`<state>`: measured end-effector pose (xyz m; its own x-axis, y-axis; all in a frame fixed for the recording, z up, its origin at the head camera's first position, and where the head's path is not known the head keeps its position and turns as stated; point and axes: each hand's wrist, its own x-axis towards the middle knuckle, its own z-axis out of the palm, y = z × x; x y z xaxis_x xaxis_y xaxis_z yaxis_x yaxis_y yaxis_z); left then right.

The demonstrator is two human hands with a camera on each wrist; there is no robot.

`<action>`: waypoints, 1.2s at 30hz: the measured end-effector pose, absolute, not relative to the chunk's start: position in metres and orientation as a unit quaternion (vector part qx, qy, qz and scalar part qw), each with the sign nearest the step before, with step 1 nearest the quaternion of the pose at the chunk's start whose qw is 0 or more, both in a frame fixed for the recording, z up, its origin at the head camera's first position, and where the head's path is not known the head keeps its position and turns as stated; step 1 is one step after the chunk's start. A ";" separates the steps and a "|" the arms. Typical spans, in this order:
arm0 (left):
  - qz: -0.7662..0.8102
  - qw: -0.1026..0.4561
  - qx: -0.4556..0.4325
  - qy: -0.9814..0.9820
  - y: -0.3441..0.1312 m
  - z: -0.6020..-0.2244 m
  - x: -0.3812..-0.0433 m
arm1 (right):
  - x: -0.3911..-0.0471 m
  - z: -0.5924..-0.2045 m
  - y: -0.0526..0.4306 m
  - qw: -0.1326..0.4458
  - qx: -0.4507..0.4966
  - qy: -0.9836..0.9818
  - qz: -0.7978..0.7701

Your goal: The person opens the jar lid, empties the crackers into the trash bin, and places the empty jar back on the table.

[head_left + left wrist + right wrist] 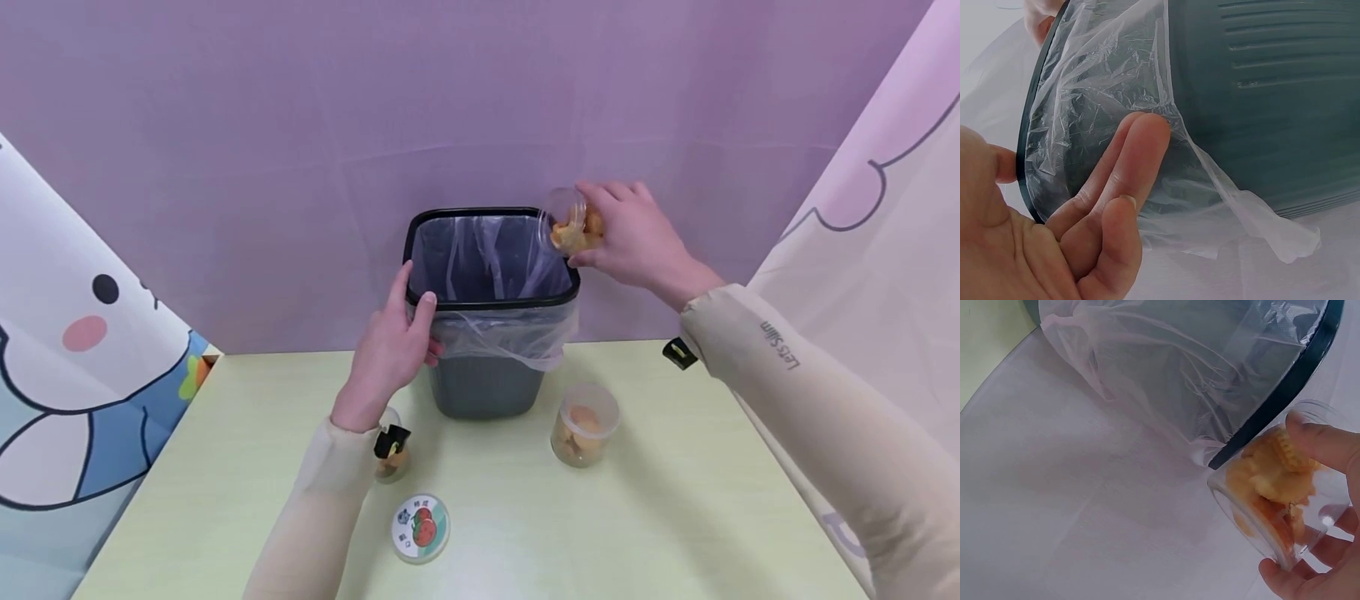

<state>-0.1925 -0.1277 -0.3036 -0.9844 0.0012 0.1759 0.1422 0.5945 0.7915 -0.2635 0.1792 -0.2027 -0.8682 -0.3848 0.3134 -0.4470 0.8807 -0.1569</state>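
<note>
A dark grey trash bin (487, 387) stands at the back of the table, lined with a clear plastic bag (517, 333) folded over its black rim. My left hand (393, 337) is at its front left corner. In the left wrist view, nearly straight fingers (1141, 150) lie against the bag on the outside. My right hand (637, 237) grips a clear plastic jar (1316, 540), tilted on its side at the bin's right rim. Golden-brown snack pieces (1279, 475) are inside the jar.
Another clear jar (588, 429) with brown pieces stands right of the bin. A third container (392, 467) is partly hidden behind my left wrist. A round lid (420, 528) with a red fruit picture lies near the front. Purple cloth (262, 208) hangs behind.
</note>
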 end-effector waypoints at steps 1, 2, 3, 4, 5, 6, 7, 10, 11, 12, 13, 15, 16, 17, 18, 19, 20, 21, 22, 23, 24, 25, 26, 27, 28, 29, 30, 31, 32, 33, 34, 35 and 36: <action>-0.448 0.079 -0.041 -0.890 -0.127 -0.304 -0.193 | -0.263 -0.203 0.179 0.139 0.216 -0.960 0.111; -0.449 0.079 -0.043 -0.889 -0.127 -0.304 -0.193 | -0.263 -0.203 0.179 0.139 0.215 -0.961 0.109; -0.449 0.080 -0.043 -0.889 -0.127 -0.304 -0.193 | -0.263 -0.204 0.179 0.141 0.214 -0.961 0.107; -0.449 0.080 -0.044 -0.889 -0.127 -0.304 -0.193 | -0.263 -0.204 0.179 0.142 0.213 -0.961 0.106; -0.450 0.079 -0.044 -0.888 -0.126 -0.304 -0.194 | -0.263 -0.205 0.179 0.143 0.214 -0.961 0.106; -0.451 0.079 -0.044 -0.888 -0.126 -0.304 -0.194 | -0.263 -0.205 0.178 0.144 0.215 -0.960 0.106; -0.452 0.078 -0.043 -0.888 -0.127 -0.304 -0.194 | -0.263 -0.205 0.178 0.145 0.216 -0.960 0.107; -0.452 0.077 -0.041 -0.888 -0.127 -0.305 -0.194 | -0.265 -0.206 0.178 0.152 0.221 -0.957 0.110; -0.452 0.076 -0.041 -0.888 -0.127 -0.304 -0.194 | -0.265 -0.207 0.178 0.157 0.225 -0.955 0.111; -0.451 0.076 -0.041 -0.888 -0.128 -0.304 -0.194 | -0.266 -0.208 0.178 0.162 0.230 -0.953 0.110; -0.451 0.075 -0.041 -0.888 -0.128 -0.305 -0.194 | -0.266 -0.209 0.177 0.169 0.235 -0.951 0.110; -0.450 0.075 -0.040 -0.889 -0.127 -0.305 -0.194 | -0.267 -0.211 0.176 0.183 0.246 -0.946 0.107; -0.451 0.075 -0.041 -0.889 -0.127 -0.305 -0.194 | -0.267 -0.212 0.176 0.191 0.251 -0.943 0.106; -0.451 0.076 -0.040 -0.888 -0.127 -0.305 -0.194 | -0.268 -0.213 0.175 0.198 0.256 -0.940 0.105; -0.452 0.076 -0.041 -0.888 -0.127 -0.306 -0.195 | -0.268 -0.214 0.175 0.203 0.259 -0.939 0.105; -0.452 0.077 -0.041 -0.888 -0.127 -0.306 -0.195 | -0.268 -0.214 0.174 0.209 0.262 -0.937 0.103; -0.451 0.077 -0.042 -0.888 -0.127 -0.306 -0.195 | -0.268 -0.215 0.173 0.214 0.264 -0.935 0.101; -0.450 0.077 -0.043 -0.888 -0.127 -0.306 -0.195 | -0.268 -0.216 0.173 0.219 0.266 -0.934 0.099; -0.448 0.078 -0.044 -0.889 -0.127 -0.307 -0.195 | -0.268 -0.216 0.173 0.223 0.268 -0.932 0.095; -0.446 0.078 -0.044 -0.890 -0.127 -0.307 -0.195 | -0.268 -0.217 0.172 0.227 0.270 -0.931 0.091; -0.444 0.078 -0.045 -0.892 -0.127 -0.307 -0.195 | -0.268 -0.217 0.172 0.230 0.274 -0.930 0.086; -0.442 0.077 -0.045 -0.893 -0.128 -0.307 -0.195 | -0.268 -0.217 0.171 0.233 0.277 -0.929 0.082; -0.440 0.077 -0.046 -0.893 -0.128 -0.308 -0.195 | -0.268 -0.218 0.170 0.234 0.279 -0.928 0.077; -0.439 0.077 -0.045 -0.894 -0.128 -0.308 -0.195 | -0.268 -0.218 0.170 0.235 0.282 -0.927 0.073; -0.438 0.077 -0.045 -0.895 -0.128 -0.308 -0.195 | -0.268 -0.218 0.169 0.237 0.286 -0.926 0.069; -0.438 0.077 -0.045 -0.895 -0.128 -0.308 -0.195 | -0.269 -0.218 0.168 0.238 0.290 -0.925 0.065; -0.438 0.077 -0.046 -0.894 -0.129 -0.308 -0.196 | -0.269 -0.218 0.168 0.239 0.293 -0.924 0.063; -0.439 0.078 -0.046 -0.894 -0.129 -0.308 -0.196 | -0.269 -0.218 0.167 0.240 0.295 -0.923 0.060; -0.439 0.078 -0.047 -0.894 -0.129 -0.308 -0.196 | -0.270 -0.219 0.167 0.241 0.297 -0.922 0.057; -0.441 0.079 -0.047 -0.893 -0.130 -0.308 -0.196 | -0.270 -0.219 0.167 0.243 0.298 -0.922 0.054; -0.442 0.080 -0.048 -0.892 -0.130 -0.308 -0.196 | -0.270 -0.219 0.167 0.243 0.299 -0.921 0.052; -0.443 0.081 -0.048 -0.892 -0.130 -0.309 -0.196 | -0.270 -0.219 0.166 0.243 0.299 -0.921 0.052; -0.443 0.081 -0.048 -0.891 -0.130 -0.309 -0.196 | -0.271 -0.219 0.166 0.244 0.299 -0.921 0.051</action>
